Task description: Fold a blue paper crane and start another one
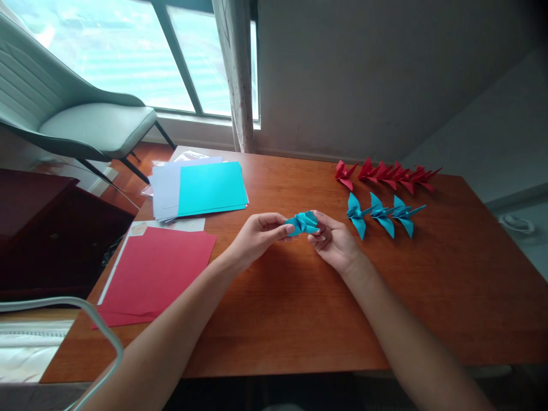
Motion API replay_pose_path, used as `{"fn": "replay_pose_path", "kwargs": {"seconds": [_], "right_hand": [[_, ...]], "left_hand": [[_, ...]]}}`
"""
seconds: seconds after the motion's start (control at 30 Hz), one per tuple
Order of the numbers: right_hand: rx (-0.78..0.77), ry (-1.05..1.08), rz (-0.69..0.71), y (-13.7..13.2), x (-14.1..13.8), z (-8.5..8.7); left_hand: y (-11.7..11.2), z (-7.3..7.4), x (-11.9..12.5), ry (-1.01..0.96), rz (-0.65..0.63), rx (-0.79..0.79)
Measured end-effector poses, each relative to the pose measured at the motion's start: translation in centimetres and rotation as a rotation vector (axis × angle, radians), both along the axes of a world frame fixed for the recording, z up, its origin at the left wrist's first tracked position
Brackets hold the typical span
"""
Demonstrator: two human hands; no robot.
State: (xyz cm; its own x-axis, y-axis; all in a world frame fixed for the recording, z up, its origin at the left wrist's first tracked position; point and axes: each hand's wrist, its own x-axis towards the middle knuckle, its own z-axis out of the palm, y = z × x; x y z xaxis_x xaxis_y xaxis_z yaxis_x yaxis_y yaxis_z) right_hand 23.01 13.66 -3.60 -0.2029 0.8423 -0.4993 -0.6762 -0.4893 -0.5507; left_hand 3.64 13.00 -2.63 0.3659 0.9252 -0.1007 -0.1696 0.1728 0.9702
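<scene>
A pale padded chair (98, 127) stands before a bright window (115, 63). Red paper sheets (162, 274) and turquoise paper sheets (212, 188) lie on the brown wooden desk (274, 319). Over its middle, the left hand (262, 235) and right hand (339, 244) pinch a folded turquoise paper piece (303, 221) in their grip; rightward stand red paper birds (383, 172) and turquoise paper birds (380, 212).

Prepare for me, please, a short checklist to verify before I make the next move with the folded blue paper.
1. Left grip pinching one end of the folded blue paper: ok.
2. Right grip holding the opposite end: ok.
3. Paper's underside creases neat: cannot tell, hidden from view.
4. Three blue folded figures lined up in a row: ok.
5. Loose blue sheets clear of both hands: ok.
6. Red sheets untouched by the left forearm: cannot tell, they overlap in view.
</scene>
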Motion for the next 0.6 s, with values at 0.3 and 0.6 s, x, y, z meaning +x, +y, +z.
{"fn": "replay_pose_path", "kwargs": {"seconds": [0.3,0.6], "right_hand": [[0.061,-0.047,-0.029,0.03,0.16,-0.01],[0.197,-0.182,-0.098,-0.14,0.04,-0.01]], "left_hand": [[0.05,-0.47,-0.21,-0.039,-0.005,0.053],[0.11,-0.32,-0.31,-0.02,0.033,0.065]]}}
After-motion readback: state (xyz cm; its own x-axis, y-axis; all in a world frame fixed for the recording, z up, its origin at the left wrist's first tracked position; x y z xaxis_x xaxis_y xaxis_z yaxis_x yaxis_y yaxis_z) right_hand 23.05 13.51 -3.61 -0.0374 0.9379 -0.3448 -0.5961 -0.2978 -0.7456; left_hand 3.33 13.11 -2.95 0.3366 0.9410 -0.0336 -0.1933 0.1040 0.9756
